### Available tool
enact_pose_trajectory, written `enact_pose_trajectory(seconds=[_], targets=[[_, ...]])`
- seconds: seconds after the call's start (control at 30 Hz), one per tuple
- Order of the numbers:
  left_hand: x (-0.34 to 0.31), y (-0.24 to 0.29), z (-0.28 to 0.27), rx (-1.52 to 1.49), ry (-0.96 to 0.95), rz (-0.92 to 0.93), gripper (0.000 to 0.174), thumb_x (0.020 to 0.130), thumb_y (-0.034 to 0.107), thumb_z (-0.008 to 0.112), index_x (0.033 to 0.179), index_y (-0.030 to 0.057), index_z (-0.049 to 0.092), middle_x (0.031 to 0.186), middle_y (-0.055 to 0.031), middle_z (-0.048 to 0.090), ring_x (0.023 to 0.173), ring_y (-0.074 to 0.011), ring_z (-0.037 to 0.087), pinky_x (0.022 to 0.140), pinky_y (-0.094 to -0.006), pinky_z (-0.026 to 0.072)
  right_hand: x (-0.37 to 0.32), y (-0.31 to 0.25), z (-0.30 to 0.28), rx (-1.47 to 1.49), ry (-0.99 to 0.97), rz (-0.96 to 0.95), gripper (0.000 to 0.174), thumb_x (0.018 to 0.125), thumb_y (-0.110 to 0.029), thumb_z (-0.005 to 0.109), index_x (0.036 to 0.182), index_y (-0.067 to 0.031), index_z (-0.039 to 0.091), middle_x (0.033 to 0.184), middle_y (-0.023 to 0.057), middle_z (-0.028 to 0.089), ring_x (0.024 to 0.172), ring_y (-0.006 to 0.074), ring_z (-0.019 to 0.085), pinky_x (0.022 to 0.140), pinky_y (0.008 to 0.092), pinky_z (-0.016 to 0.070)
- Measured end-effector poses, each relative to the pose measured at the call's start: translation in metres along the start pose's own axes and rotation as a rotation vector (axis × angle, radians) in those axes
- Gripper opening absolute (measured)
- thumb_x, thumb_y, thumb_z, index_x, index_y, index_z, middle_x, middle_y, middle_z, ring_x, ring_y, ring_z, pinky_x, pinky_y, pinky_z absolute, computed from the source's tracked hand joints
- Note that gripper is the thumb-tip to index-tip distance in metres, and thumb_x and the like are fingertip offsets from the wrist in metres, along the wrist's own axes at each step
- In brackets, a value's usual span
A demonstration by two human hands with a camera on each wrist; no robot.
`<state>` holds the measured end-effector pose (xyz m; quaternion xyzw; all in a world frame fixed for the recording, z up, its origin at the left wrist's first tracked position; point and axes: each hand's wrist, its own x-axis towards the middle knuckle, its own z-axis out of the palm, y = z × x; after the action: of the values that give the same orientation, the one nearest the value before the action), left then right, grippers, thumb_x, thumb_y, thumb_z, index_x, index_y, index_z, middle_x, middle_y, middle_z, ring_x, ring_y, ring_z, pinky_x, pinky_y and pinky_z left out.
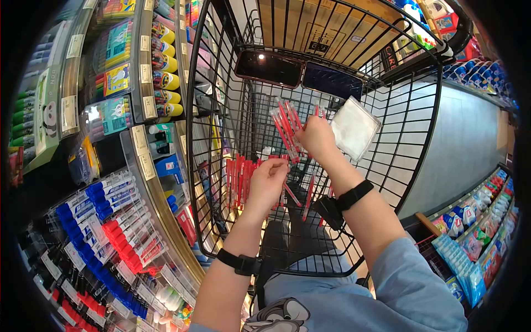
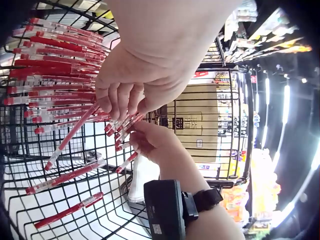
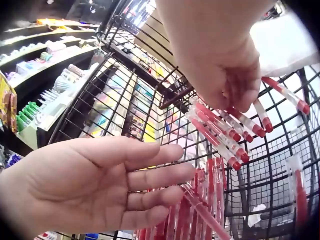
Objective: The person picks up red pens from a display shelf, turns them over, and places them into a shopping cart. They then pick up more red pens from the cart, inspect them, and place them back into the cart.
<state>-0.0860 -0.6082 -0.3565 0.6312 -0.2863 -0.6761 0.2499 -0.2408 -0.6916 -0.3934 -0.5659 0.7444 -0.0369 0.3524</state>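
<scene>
My left hand is beside a dense row of red pens, its fingers loosely extended with the palm showing in the right wrist view. One slanted pen meets its fingertips in the left wrist view; whether they touch is unclear. My right hand, fingers curled in the right wrist view, grips red-tipped clear pens over the cart basket. Several pens fan out to its left in the head view; its fingers hide which ones are held. More loose pens lie on the wire below.
The black wire cart holds a cardboard box, two dark phone-like slabs and a white square packet. Marker shelves stand close on the left. Packaged goods line the right side beyond grey floor.
</scene>
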Motion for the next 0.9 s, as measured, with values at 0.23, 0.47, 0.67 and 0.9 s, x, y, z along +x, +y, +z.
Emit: enact_pose_trajectory(seconds=[0.23, 0.47, 0.67, 0.9], targets=[[-0.008, 0.030, 0.001, -0.167, 0.037, 0.035, 0.030, 0.092, 0.015, 0.053, 0.118, 0.0013, 0.052, 0.108, -0.0081, 0.060, 0.092, -0.0136, 0.059, 0.080, -0.0257, 0.0474, -0.037, -0.018, -0.042, 0.512, -0.373, 0.107, 0.019, 0.075, -0.015, 0.063, 0.080, 0.0032, 0.062, 0.071, 0.0141, 0.064, 0.061, 0.0216, 0.063, 0.057, 0.0298, 0.0504], [-0.017, 0.035, -0.013, -0.401, -0.073, -0.031, 0.037, 0.092, 0.013, 0.051, 0.127, 0.0038, 0.044, 0.120, -0.0095, 0.054, 0.103, -0.0190, 0.057, 0.083, -0.0335, 0.0511, -0.057, -0.036, -0.042, 0.791, -0.599, 0.142, 0.018, 0.081, -0.014, 0.063, 0.088, 0.0024, 0.061, 0.069, 0.0037, 0.060, 0.057, 0.0090, 0.057, 0.049, 0.0216, 0.0455], [-0.028, 0.035, -0.032, -0.536, -0.129, -0.095, 0.035, 0.092, 0.010, 0.052, 0.126, 0.0031, 0.045, 0.112, -0.0090, 0.056, 0.094, -0.0165, 0.059, 0.078, -0.0344, 0.0532, -0.058, -0.042, -0.034, 0.778, -0.747, -0.031, 0.016, 0.081, -0.014, 0.066, 0.090, -0.0005, 0.066, 0.072, 0.0007, 0.061, 0.059, 0.0064, 0.054, 0.053, 0.0189, 0.0430], [-0.057, 0.052, -0.053, -0.599, -0.142, -0.095, 0.039, 0.093, 0.009, 0.046, 0.131, 0.0032, 0.040, 0.104, -0.0081, 0.057, 0.094, -0.0213, 0.060, 0.081, -0.0394, 0.0534, -0.040, -0.026, -0.011, 0.456, -0.344, -0.157, 0.012, 0.084, -0.012, 0.061, 0.087, -0.0005, 0.061, 0.071, -0.0015, 0.059, 0.062, 0.0042, 0.052, 0.054, 0.0193, 0.0416]])
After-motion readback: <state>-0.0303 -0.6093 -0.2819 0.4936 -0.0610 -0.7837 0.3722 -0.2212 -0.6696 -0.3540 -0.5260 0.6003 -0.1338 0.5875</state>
